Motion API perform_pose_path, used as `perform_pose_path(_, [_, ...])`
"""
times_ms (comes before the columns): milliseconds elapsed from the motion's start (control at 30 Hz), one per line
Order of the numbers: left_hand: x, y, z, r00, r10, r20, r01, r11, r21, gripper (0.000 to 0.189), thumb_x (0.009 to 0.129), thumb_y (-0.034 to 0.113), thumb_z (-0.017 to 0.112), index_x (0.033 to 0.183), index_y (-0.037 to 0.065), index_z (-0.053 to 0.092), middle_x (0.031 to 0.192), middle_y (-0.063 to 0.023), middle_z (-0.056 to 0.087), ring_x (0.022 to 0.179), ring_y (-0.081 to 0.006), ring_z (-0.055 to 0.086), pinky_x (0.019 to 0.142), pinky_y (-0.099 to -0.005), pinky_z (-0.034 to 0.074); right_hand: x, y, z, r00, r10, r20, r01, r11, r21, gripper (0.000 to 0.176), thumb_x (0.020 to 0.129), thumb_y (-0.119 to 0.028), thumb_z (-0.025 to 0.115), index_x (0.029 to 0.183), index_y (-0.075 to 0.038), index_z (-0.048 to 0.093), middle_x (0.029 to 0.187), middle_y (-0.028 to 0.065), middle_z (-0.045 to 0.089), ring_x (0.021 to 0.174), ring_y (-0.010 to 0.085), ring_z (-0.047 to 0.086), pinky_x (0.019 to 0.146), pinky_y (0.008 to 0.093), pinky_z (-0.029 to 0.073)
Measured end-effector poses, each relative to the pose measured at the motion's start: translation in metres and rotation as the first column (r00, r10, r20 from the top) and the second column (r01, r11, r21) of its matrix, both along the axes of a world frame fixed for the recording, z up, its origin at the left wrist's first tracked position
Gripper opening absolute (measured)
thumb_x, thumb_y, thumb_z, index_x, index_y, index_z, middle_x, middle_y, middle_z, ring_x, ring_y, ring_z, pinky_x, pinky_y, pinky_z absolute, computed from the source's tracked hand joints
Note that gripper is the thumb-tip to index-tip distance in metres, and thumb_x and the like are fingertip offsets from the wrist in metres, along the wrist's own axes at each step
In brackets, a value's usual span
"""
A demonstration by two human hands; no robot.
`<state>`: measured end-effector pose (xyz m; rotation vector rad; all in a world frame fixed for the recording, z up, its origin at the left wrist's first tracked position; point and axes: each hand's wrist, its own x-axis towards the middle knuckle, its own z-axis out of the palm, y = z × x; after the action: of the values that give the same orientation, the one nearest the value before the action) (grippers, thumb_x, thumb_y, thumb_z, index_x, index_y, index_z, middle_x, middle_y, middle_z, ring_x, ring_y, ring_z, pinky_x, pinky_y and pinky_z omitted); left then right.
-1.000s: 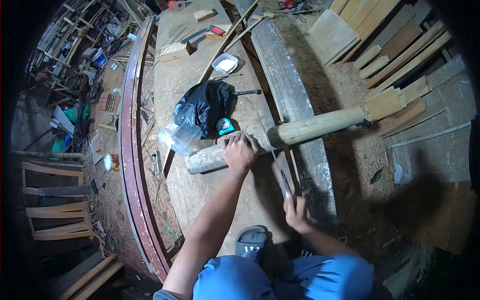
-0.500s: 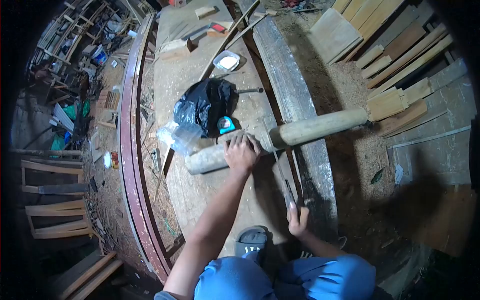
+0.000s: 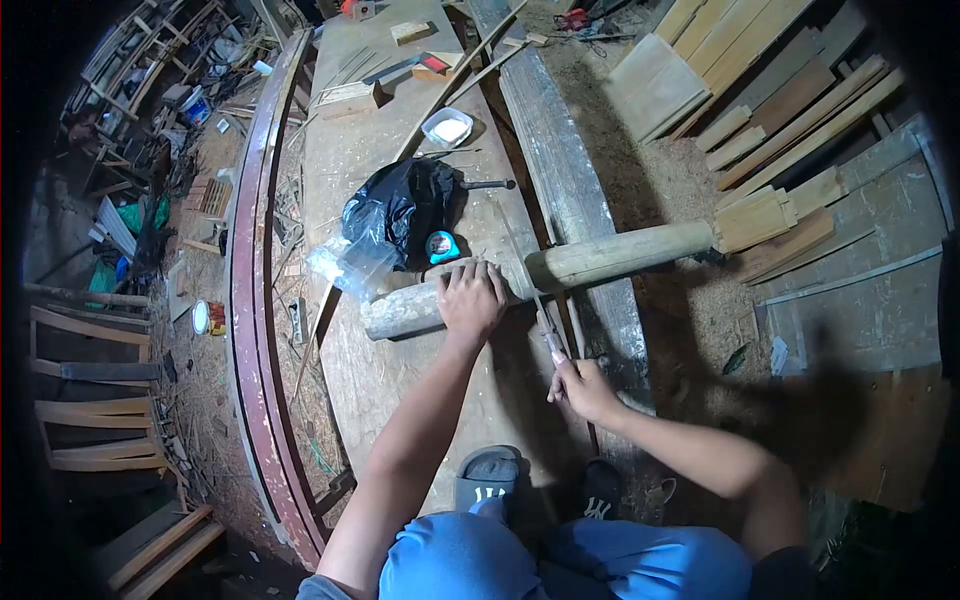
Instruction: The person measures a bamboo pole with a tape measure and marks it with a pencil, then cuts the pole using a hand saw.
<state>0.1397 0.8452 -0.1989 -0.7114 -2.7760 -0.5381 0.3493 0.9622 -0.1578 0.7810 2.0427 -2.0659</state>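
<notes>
A round wooden log [image 3: 625, 254] lies across the workbench [image 3: 395, 385], its right end reaching past the bench edge. On the log's left part rests my left hand [image 3: 471, 302], its fingers curled over the top and holding it. My right hand [image 3: 585, 390] is closed around the handle of a handsaw [image 3: 545, 322], just in front of the log. The saw's thin blade crosses the log to the right of my left hand; how deep it sits cannot be made out.
Behind the log are a tape measure [image 3: 441, 247], a black plastic bag [image 3: 408, 205], a clear plastic bag [image 3: 350, 266] and a white tub [image 3: 447, 127]. Wooden boards [image 3: 660, 85] lean at the right. A long reddish beam [image 3: 253, 300] runs along the left. My sandalled feet are below.
My right hand and the saw have moved forward, away from my body, bringing the handle closer to the log. My left hand stays on the log. The view has shifted slightly.
</notes>
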Motion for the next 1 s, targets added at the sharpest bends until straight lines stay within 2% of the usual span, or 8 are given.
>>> perform_pose_path(133, [0.000,0.000,0.001,0.998,0.000,0.057,0.001,1.000,-0.016,0.035,0.100,0.032,0.047,0.102,0.008,0.074,0.107,-0.0116,0.074,0.099,-0.0295,0.069,0.098,-0.0473,0.041,-0.010,0.014,0.016,0.967,0.224,0.123,-0.223,0.975,-0.018,0.057,0.110,-0.041,0.043,0.071,-0.004,0.060,0.063,0.0035,0.059,0.062,0.0129,0.061,0.059,0.0297,0.046])
perform_pose_path(233, [-0.002,0.000,0.009,0.998,0.000,0.062,0.003,0.999,-0.048,0.036,0.100,0.034,0.048,0.102,0.009,0.073,0.106,-0.0128,0.074,0.100,-0.0298,0.069,0.098,-0.0480,0.041,-0.004,0.006,0.001,0.977,0.137,0.166,-0.136,0.991,-0.016,0.057,0.110,-0.043,0.043,0.072,-0.004,0.060,0.063,0.0019,0.058,0.061,0.0121,0.059,0.058,0.0282,0.045])
perform_pose_path(400, [-0.008,-0.004,-0.002,0.996,-0.061,0.065,0.063,0.997,-0.042,0.040,0.100,0.037,0.048,0.097,0.005,0.073,0.100,-0.0169,0.075,0.093,-0.0323,0.071,0.099,-0.0498,0.041,0.005,-0.034,-0.042,0.974,-0.208,-0.084,0.206,0.978,-0.031,0.059,0.108,-0.045,0.047,0.067,-0.005,0.057,0.054,0.0014,0.051,0.047,0.0103,0.051,0.046,0.0274,0.038])
perform_pose_path(600, [-0.028,-0.004,0.014,0.990,-0.129,0.049,0.134,0.986,-0.098,0.042,0.100,0.034,0.049,0.078,0.006,0.073,0.078,-0.0180,0.073,0.082,-0.0320,0.071,0.093,-0.0495,0.040,-0.017,-0.059,-0.022,0.858,-0.513,0.000,0.486,0.814,-0.317,0.059,0.106,-0.049,0.049,0.063,-0.009,0.049,0.050,0.0005,0.044,0.041,0.0103,0.043,0.042,0.0270,0.033])
perform_pose_path(667, [-0.030,-0.007,0.016,0.983,-0.169,0.076,0.176,0.978,-0.112,0.040,0.099,0.033,0.050,0.078,0.007,0.072,0.077,-0.0169,0.072,0.079,-0.0311,0.071,0.092,-0.0497,0.040,-0.013,-0.065,-0.031,0.896,-0.432,-0.099,0.436,0.900,0.019,0.059,0.106,-0.049,0.050,0.062,-0.009,0.048,0.051,0.0001,0.046,0.041,0.0099,0.043,0.042,0.0262,0.033])
perform_pose_path(867, [-0.018,0.000,0.005,0.998,-0.065,0.024,0.066,0.997,-0.036,0.034,0.098,0.031,0.051,0.084,0.009,0.073,0.093,-0.0144,0.074,0.091,-0.0283,0.071,0.095,-0.0513,0.040,0.011,-0.052,-0.004,0.914,-0.399,-0.079,0.404,0.912,0.072,0.058,0.107,-0.040,0.052,0.060,-0.007,0.053,0.052,-0.0004,0.048,0.049,0.0083,0.048,0.048,0.0266,0.037])
perform_pose_path(933, [-0.016,0.004,0.008,0.992,-0.016,0.125,0.026,0.997,-0.075,0.037,0.098,0.032,0.049,0.086,0.009,0.075,0.093,-0.0155,0.075,0.089,-0.0305,0.072,0.095,-0.0521,0.041,0.017,-0.043,-0.003,0.975,-0.195,-0.105,0.220,0.914,0.341,0.052,0.106,-0.034,0.055,0.066,-0.001,0.058,0.053,0.0056,0.054,0.049,0.0154,0.054,0.050,0.0354,0.040])
perform_pose_path(1000, [-0.019,0.008,0.013,0.980,0.003,0.199,0.027,0.989,-0.147,0.038,0.098,0.033,0.048,0.087,0.008,0.075,0.093,-0.0163,0.075,0.087,-0.0323,0.072,0.095,-0.0522,0.042,0.019,-0.043,-0.001,0.973,-0.182,-0.143,0.226,0.881,0.416,0.053,0.106,-0.030,0.055,0.062,0.000,0.054,0.054,0.0037,0.052,0.050,0.0126,0.050,0.049,0.0341,0.036])
